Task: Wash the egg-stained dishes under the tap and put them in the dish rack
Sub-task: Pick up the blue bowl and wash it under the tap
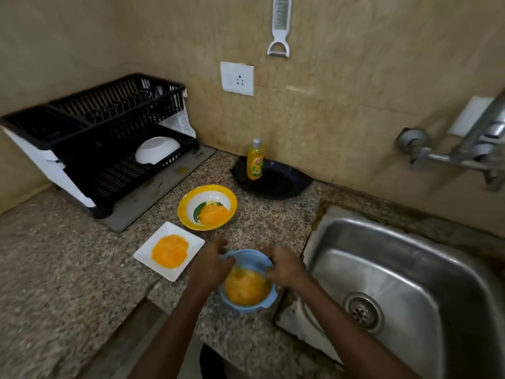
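My speckled granite table (54,255) bears a white square plate (191,243) just left of my left hand (210,265), a yellow-rimmed round bowl (232,203) beyond it, a black tray (281,184) farther back and a grey mat (142,198) far left. My left hand and right hand (284,265) grip a blue plastic bowl (246,258).

A blue bowl (250,258) with yellow egg pooled inside sits near the surface's front edge, just beside the sink (396,255); the left hand (210,266) and right hand (284,269) each have a grip on its rim. Left of it a white square plate (177,232) lies flat, smeared orange-yellow. Behind, toward the back edge, stands a yellow-rimmed dish (216,191), also egg-stained. The black two-tier dish rack (109,110) fills the back left corner, with a white bowl (157,150) upturned on its lower tier. The metal tap (464,151) juts from the wall.
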